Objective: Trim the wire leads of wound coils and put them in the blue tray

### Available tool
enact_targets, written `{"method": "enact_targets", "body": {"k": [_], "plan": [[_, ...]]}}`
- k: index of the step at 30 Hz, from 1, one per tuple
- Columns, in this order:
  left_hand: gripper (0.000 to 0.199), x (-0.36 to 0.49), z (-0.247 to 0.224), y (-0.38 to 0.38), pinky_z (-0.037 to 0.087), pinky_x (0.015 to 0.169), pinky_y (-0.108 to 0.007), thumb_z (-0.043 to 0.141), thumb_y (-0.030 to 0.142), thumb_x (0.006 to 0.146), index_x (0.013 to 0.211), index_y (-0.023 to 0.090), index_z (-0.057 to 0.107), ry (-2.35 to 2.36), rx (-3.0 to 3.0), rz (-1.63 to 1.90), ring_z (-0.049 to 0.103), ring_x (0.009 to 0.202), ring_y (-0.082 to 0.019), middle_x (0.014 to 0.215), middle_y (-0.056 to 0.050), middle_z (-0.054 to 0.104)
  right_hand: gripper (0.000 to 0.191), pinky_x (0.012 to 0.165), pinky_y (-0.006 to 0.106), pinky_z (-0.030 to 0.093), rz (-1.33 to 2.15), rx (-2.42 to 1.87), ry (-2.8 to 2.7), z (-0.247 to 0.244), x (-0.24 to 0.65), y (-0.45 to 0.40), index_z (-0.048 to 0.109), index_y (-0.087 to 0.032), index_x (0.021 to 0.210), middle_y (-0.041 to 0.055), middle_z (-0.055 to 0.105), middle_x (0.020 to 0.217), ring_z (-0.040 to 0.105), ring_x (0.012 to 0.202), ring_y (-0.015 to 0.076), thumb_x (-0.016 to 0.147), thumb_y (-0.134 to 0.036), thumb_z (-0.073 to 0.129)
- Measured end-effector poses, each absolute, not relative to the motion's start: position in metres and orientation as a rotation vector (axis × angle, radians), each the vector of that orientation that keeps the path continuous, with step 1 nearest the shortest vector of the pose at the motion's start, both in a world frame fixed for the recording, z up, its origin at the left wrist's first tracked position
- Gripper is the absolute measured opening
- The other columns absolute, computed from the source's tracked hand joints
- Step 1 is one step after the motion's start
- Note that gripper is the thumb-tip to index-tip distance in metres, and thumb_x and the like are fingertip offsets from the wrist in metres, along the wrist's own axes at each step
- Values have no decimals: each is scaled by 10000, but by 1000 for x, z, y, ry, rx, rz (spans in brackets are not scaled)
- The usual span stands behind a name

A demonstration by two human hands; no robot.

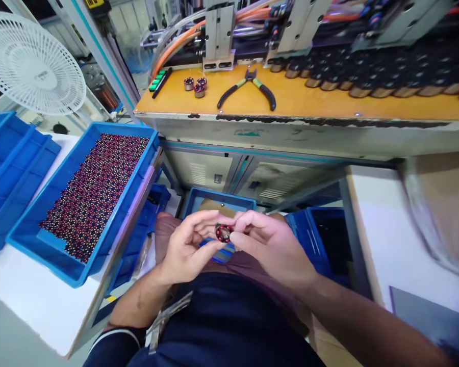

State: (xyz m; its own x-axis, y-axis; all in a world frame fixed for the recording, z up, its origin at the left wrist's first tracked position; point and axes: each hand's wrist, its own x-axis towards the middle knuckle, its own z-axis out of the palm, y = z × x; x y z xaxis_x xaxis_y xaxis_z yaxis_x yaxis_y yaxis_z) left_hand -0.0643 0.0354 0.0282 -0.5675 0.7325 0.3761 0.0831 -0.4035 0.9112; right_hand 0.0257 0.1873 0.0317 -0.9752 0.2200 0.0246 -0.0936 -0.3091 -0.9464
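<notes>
Between my two hands, above my lap, is a small round motor stator (pixel 223 233), a dark ring with red marks around its face. My left hand (pixel 189 247) grips its left side with thumb and fingers. My right hand (pixel 270 239) pinches it from the right, thumb and forefinger at its edge. The fingers cover part of the ring's rim. Three similar small stators (pixel 199 90) stand on the orange bench top, beyond the hands. Many more of the same kind, a mass of stators (pixel 99 188), lie in a blue tray at the left.
The blue tray (pixel 23 239) rests on a white table beside stacked blue bins (pixel 11 173). Pliers (pixel 249 84) and green-and-black pens (pixel 159 82) lie on the orange bench (pixel 302 99). Dark cylindrical parts (pixel 375 76) line its right. A white fan (pixel 34 63) stands at left.
</notes>
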Motion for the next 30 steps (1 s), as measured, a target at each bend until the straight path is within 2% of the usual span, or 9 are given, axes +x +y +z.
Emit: {"method": "enact_targets", "body": {"k": [4, 9, 12, 19, 22, 25, 30], "plan": [[624, -66, 26, 39, 589, 935, -278, 737, -30, 755, 1285, 267, 594, 1329, 1000, 2054, 702, 1105, -176, 1205, -82, 728, 209, 572, 177, 410, 2377, -187, -1655, 28, 28, 180, 572, -194, 812, -25, 538, 752, 494, 648, 85, 924, -323, 692], [471, -73, 26, 43, 589, 854, -224, 823, 12, 671, 1083, 216, 725, 1329, 932, 2087, 719, 990, -146, 1133, -70, 720, 174, 604, 202, 417, 2316, -126, -1624, 28, 25, 174, 573, -191, 824, -19, 524, 774, 490, 679, 96, 944, -278, 665], [445, -75, 26, 44, 580, 790, -184, 842, 29, 653, 1045, 214, 737, 1298, 893, 2102, 712, 900, -105, 1056, -41, 713, 162, 602, 214, 407, 2326, -141, -1597, 28, 23, 171, 574, -194, 825, -19, 515, 773, 481, 678, 101, 952, -252, 657], [337, -75, 26, 45, 589, 743, -190, 845, 89, 676, 963, 184, 695, 1201, 730, 2129, 726, 819, -105, 1026, -48, 739, 204, 687, 260, 411, 2350, -237, -1559, 9, 32, 167, 561, -201, 835, -12, 529, 792, 508, 712, 120, 1001, -312, 600], [305, -76, 28, 42, 592, 724, -215, 819, 123, 719, 984, 192, 686, 1199, 756, 2110, 727, 805, -117, 1057, -56, 727, 212, 702, 255, 422, 2372, -272, -1598, 5, 34, 176, 559, -199, 836, -11, 540, 792, 510, 708, 118, 1002, -327, 590], [323, -76, 31, 39, 586, 795, -249, 778, 98, 757, 1046, 225, 711, 1266, 833, 2061, 717, 866, -123, 1117, -63, 700, 174, 679, 247, 434, 2291, -221, -1704, 19, 31, 190, 590, -203, 873, -7, 554, 813, 522, 704, 120, 971, -344, 614], [356, -73, 34, 39, 560, 818, -235, 766, 92, 759, 1091, 218, 735, 1391, 919, 1990, 666, 935, -125, 1115, -82, 653, 243, 586, 237, 411, 2127, -172, -2115, 51, 21, 201, 566, -176, 737, -1, 555, 707, 502, 644, 124, 880, -347, 662]]}}
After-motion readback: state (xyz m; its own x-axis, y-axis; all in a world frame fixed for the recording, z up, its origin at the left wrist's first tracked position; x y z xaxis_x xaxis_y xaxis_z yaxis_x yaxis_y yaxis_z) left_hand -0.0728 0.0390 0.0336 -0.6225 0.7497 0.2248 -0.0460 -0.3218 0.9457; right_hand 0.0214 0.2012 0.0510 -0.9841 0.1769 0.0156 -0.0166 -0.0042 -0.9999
